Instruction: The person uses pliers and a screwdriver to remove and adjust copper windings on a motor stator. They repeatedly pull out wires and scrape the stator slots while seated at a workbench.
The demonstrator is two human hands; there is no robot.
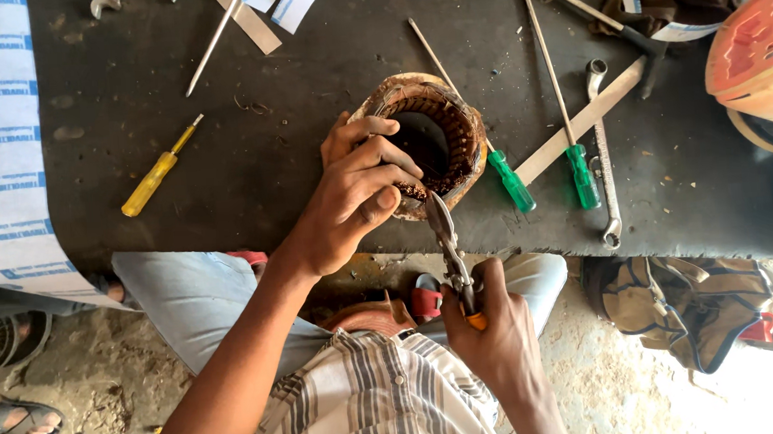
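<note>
Snips (446, 240) run lengthwise from the right hand (492, 331), fingers clenched round the handles, tip pointing away into the near rim of the motor stator (426, 139). Left hand (354, 197) clamps that rim, fingers curled over it. Stator sits at the dark mat's (223, 182) near edge, bore upward. Beyond lie two green screwdrivers (509, 181).

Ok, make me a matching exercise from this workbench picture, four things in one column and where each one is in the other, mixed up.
Things:
1. motor stator
2. snips
3. yellow screwdriver
4. wrench

Places:
A. lying alone on the mat, left of the hands
B. gripped by the right hand
C. steadied by the left hand
D. flat on the mat, right of the two green screwdrivers

Pairs: 1-C, 2-B, 3-A, 4-D
</note>
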